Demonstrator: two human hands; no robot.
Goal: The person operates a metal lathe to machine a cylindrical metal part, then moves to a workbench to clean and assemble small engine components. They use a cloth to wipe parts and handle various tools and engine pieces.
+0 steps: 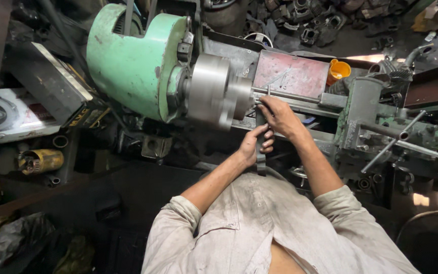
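**Fingers on a dark tool at the turning chuck**

Fingers of the left hand wrap snugly around the lower end of a dark bar-shaped tool, which I take for a file or a gauge; it runs from below that hand up toward the lathe. The right hand sits just above, fingers closed and pinching the tool's upper end together with a thin upright metal piece, pressing it in close beside the chuck. So the tool lies between both hands, gripped low by the left and steadied high by the right, with its tip hidden behind the right knuckles.

As for progress, the work looks well under way rather than finished: the chuck appears blurred, as if spinning, and both hands are committed. Whether the tip touches the workpiece I cannot tell.

Farther off stand the green headstock housing, a reddish metal plate and an orange cup.
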